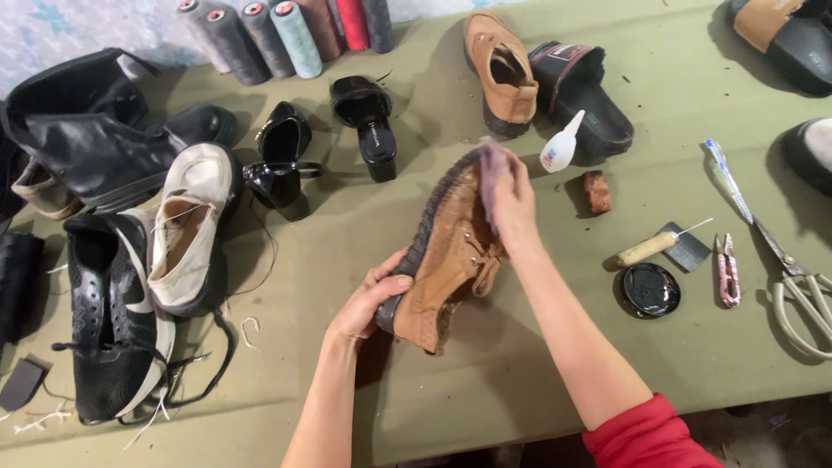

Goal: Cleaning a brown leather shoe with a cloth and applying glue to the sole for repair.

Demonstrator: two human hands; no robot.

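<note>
Head view, left to right: at the far left lie a black boot (82, 130), a black sneaker (108, 321) and a cream shoe (186, 225) with loose laces; behind them, thread cones (277, 35) stand in a row along the back of the green table (520, 390); two black heeled shoes (321, 143) rest just right of the cream one.

Your left hand (368, 299) grips the heel end of the tan shoe (446, 251), fingers wrapped around the sole edge and thumb on top; the shoe is held off the table at its middle, tilted, toe pointing away from you. Your right hand (511, 199) presses a small pinkish cloth (492, 178) against the toe, fingers closed over it; by the look of it you are wiping or rubbing the upper near the toe. The next stroke would call for a steady hold on the heel and for turning the shoe so that the cloth reaches its unrubbed sides.

Further right, the matching tan shoe (503, 69) lies beside a black slipper (581, 95); a small glue bottle (562, 143) and a brown block (596, 191) sit near your right hand; then an awl (650, 247), a round black tin (650, 290), pink snips (728, 269) and large scissors (780, 260).
</note>
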